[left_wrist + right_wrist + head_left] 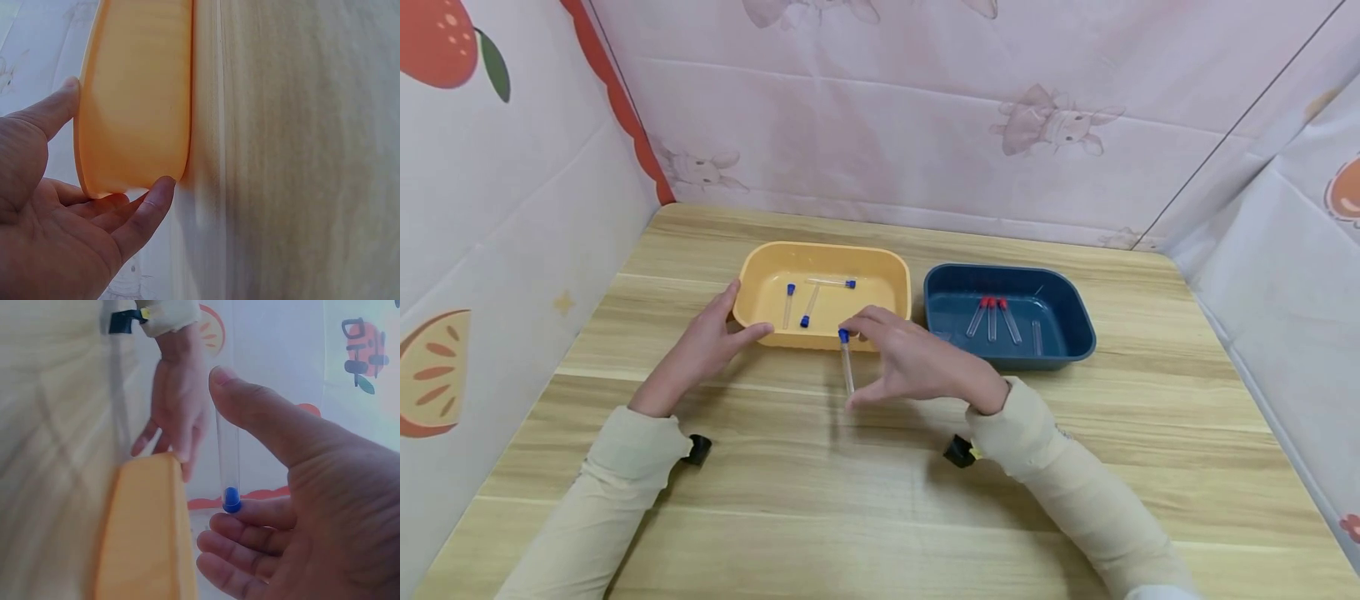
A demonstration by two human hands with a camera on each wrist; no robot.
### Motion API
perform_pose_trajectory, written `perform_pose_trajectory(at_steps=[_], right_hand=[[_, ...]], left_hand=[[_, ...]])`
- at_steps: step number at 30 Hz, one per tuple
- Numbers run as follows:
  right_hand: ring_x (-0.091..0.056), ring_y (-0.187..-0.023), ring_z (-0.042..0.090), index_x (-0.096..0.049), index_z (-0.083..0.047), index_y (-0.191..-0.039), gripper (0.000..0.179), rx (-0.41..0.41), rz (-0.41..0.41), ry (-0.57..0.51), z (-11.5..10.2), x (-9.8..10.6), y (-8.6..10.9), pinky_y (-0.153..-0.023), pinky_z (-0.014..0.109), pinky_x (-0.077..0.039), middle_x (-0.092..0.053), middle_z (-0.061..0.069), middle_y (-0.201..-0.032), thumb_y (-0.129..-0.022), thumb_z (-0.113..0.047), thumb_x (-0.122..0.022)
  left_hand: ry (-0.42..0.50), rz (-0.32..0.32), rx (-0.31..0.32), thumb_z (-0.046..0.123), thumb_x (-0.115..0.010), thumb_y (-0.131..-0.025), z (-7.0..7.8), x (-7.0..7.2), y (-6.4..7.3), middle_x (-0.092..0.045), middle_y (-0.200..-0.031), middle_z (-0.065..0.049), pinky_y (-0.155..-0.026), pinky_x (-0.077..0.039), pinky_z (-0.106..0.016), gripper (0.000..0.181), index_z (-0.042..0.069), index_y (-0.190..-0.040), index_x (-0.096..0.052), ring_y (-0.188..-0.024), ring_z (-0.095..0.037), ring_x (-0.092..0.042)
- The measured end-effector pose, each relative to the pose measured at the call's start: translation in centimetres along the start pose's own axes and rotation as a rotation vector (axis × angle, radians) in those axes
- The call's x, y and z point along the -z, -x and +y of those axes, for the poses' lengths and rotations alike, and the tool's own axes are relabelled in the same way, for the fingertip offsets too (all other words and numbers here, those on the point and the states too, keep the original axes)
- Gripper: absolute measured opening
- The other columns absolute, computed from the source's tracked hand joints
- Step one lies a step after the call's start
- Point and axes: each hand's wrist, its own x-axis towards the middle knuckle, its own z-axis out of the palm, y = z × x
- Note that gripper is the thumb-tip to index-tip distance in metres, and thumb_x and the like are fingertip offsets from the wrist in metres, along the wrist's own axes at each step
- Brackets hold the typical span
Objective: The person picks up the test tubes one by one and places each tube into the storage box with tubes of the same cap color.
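Note:
My right hand (917,358) holds a clear test tube (847,367) lengthwise, thumb at its bare end and a finger at its blue cap (231,500). The tube is just in front of the yellow bin (823,340). Inside that bin lie three more tubes, one with its blue cap (851,284) near the middle. At the bin's left front corner, my left hand (707,342) grips it, the thumb on the front rim and the other fingers along the end wall (125,144).
Right of the yellow bin stands a dark blue bin (1011,363). Three tubes with red caps (992,303) lie in it, beside a clear piece (1037,337) without a visible cap. Both bins are on a wooden table (775,517), with printed cloth (887,125) behind.

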Motion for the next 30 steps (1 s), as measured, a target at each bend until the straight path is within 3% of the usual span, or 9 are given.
perform_pose_trajectory(at_steps=[17,24,30], right_hand=[[-0.047,-0.104,0.016,-0.046,-0.005,-0.131,0.088,-0.025,0.06,-0.054,1.7,3.6,-2.9,-0.081,0.029,-0.045,-0.049,0.003,-0.117,-0.069,-0.062,-0.071],[-0.047,-0.104,0.012,-0.047,-0.007,-0.13,0.089,-0.071,0.065,-0.03,2.3,4.2,-3.8,-0.082,0.03,-0.046,-0.047,0.0,-0.116,-0.067,-0.065,-0.069],[-0.047,-0.103,0.013,-0.047,-0.006,-0.13,0.089,-0.102,0.08,-0.049,2.9,4.4,-4.7,-0.084,0.032,-0.046,-0.048,0.002,-0.117,-0.067,-0.065,-0.07]], left_hand=[[0.0,0.003,0.033,0.052,-0.06,-0.084,0.2,-0.3,-0.4,-0.01,-0.153,-0.016,-0.106,-0.023,-0.051,0.099,0.008,-0.15,0.0,-0.137,-0.032,-0.019],[-0.007,-0.005,0.043,0.05,-0.061,-0.085,0.1,-0.3,-0.5,-0.009,-0.153,-0.017,-0.107,-0.021,-0.051,0.099,0.006,-0.149,0.0,-0.137,-0.033,-0.016],[-0.015,-0.006,0.047,0.058,-0.058,-0.082,-0.1,-0.2,-0.5,-0.007,-0.153,-0.018,-0.107,-0.02,-0.051,0.103,0.005,-0.149,0.001,-0.138,-0.034,-0.015]])
